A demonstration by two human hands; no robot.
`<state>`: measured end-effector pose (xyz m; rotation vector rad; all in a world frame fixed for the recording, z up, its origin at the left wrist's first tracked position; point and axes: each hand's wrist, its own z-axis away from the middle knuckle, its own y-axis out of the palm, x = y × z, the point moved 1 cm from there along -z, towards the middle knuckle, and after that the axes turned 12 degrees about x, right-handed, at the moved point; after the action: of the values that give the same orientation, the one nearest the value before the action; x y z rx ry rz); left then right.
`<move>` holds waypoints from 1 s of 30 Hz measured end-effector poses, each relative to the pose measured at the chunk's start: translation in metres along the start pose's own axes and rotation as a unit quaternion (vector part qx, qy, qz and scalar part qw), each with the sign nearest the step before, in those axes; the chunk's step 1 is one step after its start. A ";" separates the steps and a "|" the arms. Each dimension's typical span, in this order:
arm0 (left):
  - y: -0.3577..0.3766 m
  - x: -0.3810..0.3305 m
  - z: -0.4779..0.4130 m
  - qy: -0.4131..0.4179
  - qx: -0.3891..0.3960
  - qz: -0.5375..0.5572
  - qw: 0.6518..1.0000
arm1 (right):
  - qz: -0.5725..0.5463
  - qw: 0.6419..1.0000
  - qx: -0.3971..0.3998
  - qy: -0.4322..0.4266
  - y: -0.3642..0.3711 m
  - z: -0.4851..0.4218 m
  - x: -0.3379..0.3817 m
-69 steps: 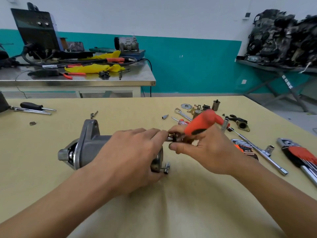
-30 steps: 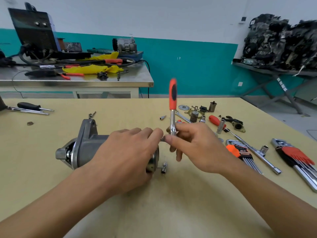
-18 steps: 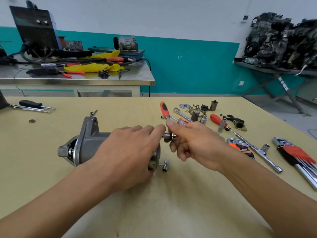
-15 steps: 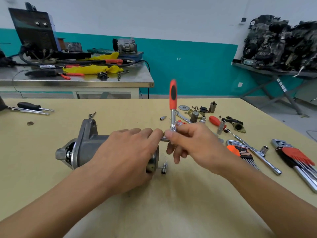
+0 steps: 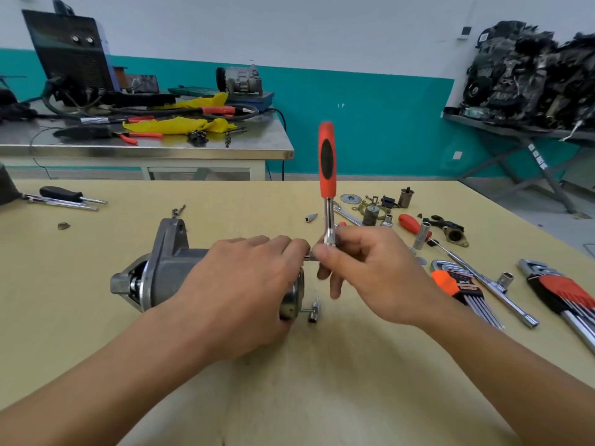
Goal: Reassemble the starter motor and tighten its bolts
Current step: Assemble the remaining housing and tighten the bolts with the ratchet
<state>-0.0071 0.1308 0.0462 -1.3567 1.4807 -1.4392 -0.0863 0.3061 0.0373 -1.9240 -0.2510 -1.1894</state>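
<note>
we see the starter motor (image 5: 167,262) lying on its side on the yellow worktop (image 5: 289,381), nose housing to the left and end cap to the right. the left hand (image 5: 238,284) lies over the motor's body, fingers curled down around it and gripping it. the right hand (image 5: 370,268) is just beside it at the end-cap side, thumb and fingers closed on the head of a ratchet (image 5: 326,162), whose red and black handle stands nearly upright above the hand. the ratchet's head meets the upper edge of the end cap, but the fingers hide the bolt, so we cannot tell how it sits. a small socket (image 5: 315,312) sticks out from the lower edge of the end cap. to the right on the worktop lie two hex key sets (image 5: 463,291) in red holders, with loose small parts (image 5: 370,207) beyond the hands. a black-handled screwdriver (image 5: 61,194) lies far left.
</note>
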 end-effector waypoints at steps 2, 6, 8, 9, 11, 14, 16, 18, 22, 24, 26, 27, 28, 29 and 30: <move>0.000 0.000 0.000 -0.001 0.002 0.012 1.000 | 0.130 0.988 0.007 -0.083 -0.006 0.005 -0.001; 0.001 -0.001 -0.001 -0.001 -0.004 0.004 1.000 | -0.062 0.997 0.017 0.031 -0.001 0.002 0.002; 0.002 -0.001 -0.001 -0.001 -0.007 -0.003 1.000 | -0.180 0.973 0.019 0.141 0.005 -0.004 0.002; 0.001 -0.001 -0.001 -0.001 -0.005 -0.003 1.000 | -0.181 0.972 0.012 0.148 0.006 -0.007 0.002; 0.001 0.000 0.000 -0.001 -0.004 0.003 1.000 | -0.092 0.994 -0.002 0.064 0.004 -0.005 0.000; 0.000 0.000 0.000 -0.003 -0.004 0.006 1.000 | 0.103 0.989 -0.002 -0.106 -0.005 0.004 -0.001; 0.000 -0.001 0.000 -0.001 -0.009 0.006 1.000 | 0.103 0.988 0.005 -0.119 -0.006 0.006 -0.004; 0.001 -0.001 0.000 0.003 -0.011 0.000 1.000 | -0.024 1.000 -0.003 -0.012 -0.002 0.001 -0.001; 0.001 0.000 0.000 0.003 -0.002 -0.008 1.000 | -0.177 0.973 0.012 0.147 0.004 -0.007 0.002; 0.001 0.000 0.000 0.002 0.002 -0.006 1.000 | -0.069 0.996 -0.003 0.057 0.003 -0.004 0.002; 0.001 0.000 0.000 0.003 0.000 -0.001 1.000 | 0.107 0.992 -0.021 -0.064 -0.002 0.003 0.001; 0.000 0.000 0.000 0.002 -0.003 0.002 1.000 | 0.163 0.981 -0.019 -0.108 -0.005 0.004 0.001; 0.000 0.000 0.000 0.001 -0.006 0.003 1.000 | 0.172 0.977 -0.017 -0.124 -0.005 0.005 -0.001; 0.000 0.000 0.000 0.001 -0.008 0.002 1.000 | 0.131 0.986 -0.014 -0.105 -0.004 0.004 -0.001; 0.000 0.000 0.000 0.002 -0.009 0.000 1.000 | 0.051 0.997 -0.016 -0.052 -0.002 0.001 0.000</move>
<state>-0.0069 0.1312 0.0460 -1.3651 1.5004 -1.4322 -0.0872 0.3084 0.0382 -2.0037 -0.1866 -1.0335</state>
